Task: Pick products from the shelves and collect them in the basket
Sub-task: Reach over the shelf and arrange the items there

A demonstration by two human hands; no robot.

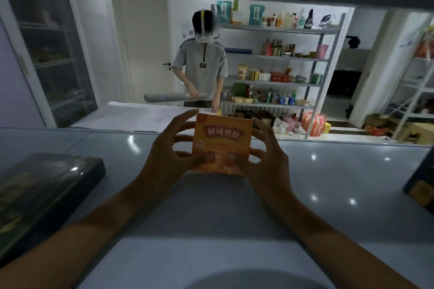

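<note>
Two bare arms reach forward over a smooth grey shelf (211,218). The left hand (164,155) and the right hand (267,159) hold an orange box (223,145) between them, with curled fingers (187,155) pinching its sides and front. The box stands upright in the middle of the shelf, its bottom edge at the shelf top. Its front says 鲜炖桃胶 in big letters. There is open room all around it. A dark flat box (44,190) lies near on the left. A dark blue box (420,183) stands at the right edge. Farther off, a person in a grey shirt (202,65) holds a grey roll (173,97) over a white tabletop (126,117). Far shelves (277,58) at the back hold many bottles and packets.
</note>
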